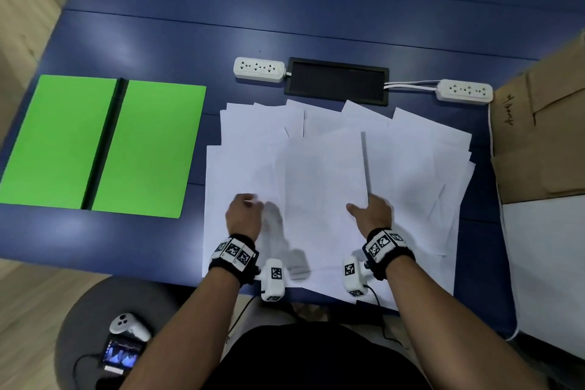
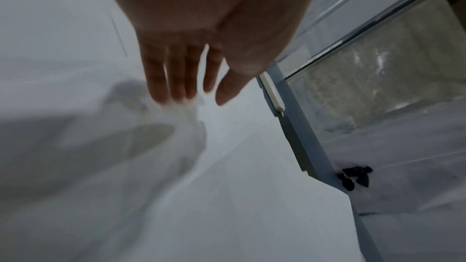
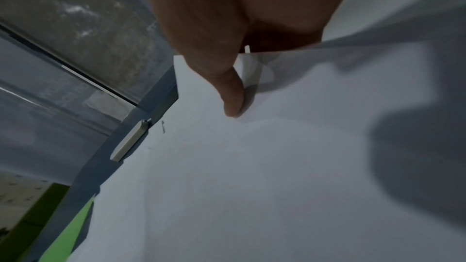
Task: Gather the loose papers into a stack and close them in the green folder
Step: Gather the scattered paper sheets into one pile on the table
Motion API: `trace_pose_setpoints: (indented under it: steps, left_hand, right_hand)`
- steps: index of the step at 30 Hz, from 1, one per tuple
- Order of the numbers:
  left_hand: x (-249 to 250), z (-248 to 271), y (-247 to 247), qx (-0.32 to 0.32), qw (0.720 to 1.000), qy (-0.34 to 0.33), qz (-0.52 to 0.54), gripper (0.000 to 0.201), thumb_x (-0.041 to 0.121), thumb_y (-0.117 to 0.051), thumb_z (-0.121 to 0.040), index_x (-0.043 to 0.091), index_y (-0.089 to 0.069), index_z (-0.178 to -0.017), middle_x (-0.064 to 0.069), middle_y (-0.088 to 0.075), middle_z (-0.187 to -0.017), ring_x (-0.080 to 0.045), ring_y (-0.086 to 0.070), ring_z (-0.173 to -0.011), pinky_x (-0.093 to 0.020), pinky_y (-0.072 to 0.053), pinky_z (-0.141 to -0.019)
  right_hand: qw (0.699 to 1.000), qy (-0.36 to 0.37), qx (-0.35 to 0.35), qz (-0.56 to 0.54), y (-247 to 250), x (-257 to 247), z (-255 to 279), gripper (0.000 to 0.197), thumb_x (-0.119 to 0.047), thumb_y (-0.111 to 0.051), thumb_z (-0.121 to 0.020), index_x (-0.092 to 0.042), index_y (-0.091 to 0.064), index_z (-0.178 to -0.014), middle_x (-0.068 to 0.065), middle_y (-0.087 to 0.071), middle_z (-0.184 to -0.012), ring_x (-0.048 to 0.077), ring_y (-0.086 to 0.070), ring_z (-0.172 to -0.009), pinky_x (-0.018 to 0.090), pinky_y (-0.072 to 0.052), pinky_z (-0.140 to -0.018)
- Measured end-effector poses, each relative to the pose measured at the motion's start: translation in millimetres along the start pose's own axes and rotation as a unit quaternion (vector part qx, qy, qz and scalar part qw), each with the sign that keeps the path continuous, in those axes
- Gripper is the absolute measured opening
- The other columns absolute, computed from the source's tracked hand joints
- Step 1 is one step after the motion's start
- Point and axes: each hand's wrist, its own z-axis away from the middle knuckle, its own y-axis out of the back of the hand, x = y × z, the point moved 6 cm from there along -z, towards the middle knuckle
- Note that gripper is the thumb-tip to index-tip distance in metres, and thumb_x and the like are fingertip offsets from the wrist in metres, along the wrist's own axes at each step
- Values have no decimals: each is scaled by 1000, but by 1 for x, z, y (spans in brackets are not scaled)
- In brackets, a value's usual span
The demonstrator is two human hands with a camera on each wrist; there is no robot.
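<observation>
**Loose sheets spread wide, green folder lying open**

At the far left of the dark blue table (image 1: 158,25) we see the bright green cardboard folder (image 1: 101,146) lying open and flat, its two covers split by a dark spine, clear of the paper. To its right the loose white paper sheets (image 1: 411,152) fan out in an untidy overlapping spread across the middle of the table, some hanging over the near edge.

Our left hand (image 1: 243,212) hovers low over the left part of the spread; in the left wrist view its fingers (image 2: 174,79) are stretched out nearly straight, tips at the paper, gripping nothing we can make out, though the picture is blurred. Further right, our right hand (image 1: 372,212) holds the lifted edge of one sheet: the right wrist view shows the thumb (image 3: 227,87) lying on top of it and the other fingers hidden beneath.

Behind the sheets sit a white power strip (image 1: 259,69), a black rectangular panel (image 1: 335,81) and a second white power strip (image 1: 464,90). Brown cardboard (image 1: 544,136) lies at the far right.
</observation>
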Motion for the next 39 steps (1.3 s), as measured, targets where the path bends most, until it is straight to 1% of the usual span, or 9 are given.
trace_pose_setpoints:
  steps: [2, 5, 10, 14, 19, 21, 26, 34, 39]
  left_hand:
    - [-9, -6, 33, 100, 993, 21, -59, 52, 18, -78, -85, 6, -62, -133, -16, -60, -129, -35, -61, -113, -41, -52, -93]
    - [-30, -17, 65, 130, 981, 85, -112, 68, 24, -82, -83, 3, -52, -142, -26, -45, -146, -44, -46, -133, -50, -42, -105]
    - [-42, -34, 83, 95, 992, 80, -31, 50, 17, -83, -82, -1, -65, -125, -19, -68, -125, -36, -65, -114, -33, -47, -89]
    - [-27, -29, 79, 39, 999, 13, 8, 26, 11, -77, -88, -7, -72, -105, -14, -68, -81, -29, -66, -79, -23, -46, -62]
    - [-8, -10, 52, -37, 995, -93, -5, 26, 22, -81, -69, 5, -74, -89, -4, -68, -92, -23, -64, -83, -34, -50, -78]
    - [-6, -11, 50, -56, 995, -76, 20, 40, 25, -77, -62, 0, -74, -92, -9, -71, -98, -25, -67, -87, -38, -54, -81]
    - [-15, -44, 75, 7, 998, 26, 61, 21, 17, -80, -63, 15, -62, -75, -12, -67, -76, -27, -62, -72, -44, -51, -65]
    - [-14, -67, 73, -47, 997, 48, 30, 22, 23, -73, -89, 4, -68, -97, -10, -65, -76, -26, -57, -63, -28, -43, -52]
    - [-12, -65, 75, -39, 991, 10, -125, 24, 14, -50, -101, 5, -70, -90, -15, -60, -83, -28, -54, -80, -33, -41, -71]
  right_hand:
    - [1000, 9, -12, -7, -6, -5, 1, 23, -21, -77, -83, -9, -71, -102, 6, -74, -98, 27, -70, -91, 37, -57, -87]
    - [999, 39, -14, 3, -24, -17, 7, 25, -21, -75, -82, -5, -66, -100, 11, -68, -102, 30, -66, -93, 37, -56, -84]
    - [999, 50, -20, 8, -51, -25, 17, 26, -17, -69, -82, -1, -65, -102, 15, -63, -109, 32, -64, -95, 39, -55, -88]
    - [998, 8, -40, -43, -56, -18, 17, 20, -9, -67, -83, -3, -67, -103, 12, -71, -103, 30, -68, -92, 34, -55, -82]
    - [998, -6, -36, -59, -47, -13, 13, 21, -3, -67, -85, -2, -64, -106, 10, -68, -99, 28, -66, -92, 28, -47, -78]
    - [999, -2, -22, -47, -42, -14, 15, 20, 0, -67, -84, -4, -61, -104, 8, -66, -96, 28, -65, -91, 28, -46, -77]
    - [999, 17, 21, -16, -32, -24, 23, 24, -5, -66, -87, -5, -62, -111, 2, -61, -96, 20, -56, -86, 23, -39, -79]
    - [1000, -5, -20, -21, -61, -33, 34, 30, -7, -57, -89, -5, -57, -119, 11, -67, -110, 32, -65, -102, 28, -44, -81]
    - [993, -12, -93, 73, -84, -34, 46, 41, -4, -38, -93, -9, -42, -134, 17, -64, -120, 36, -64, -105, 36, -52, -87]
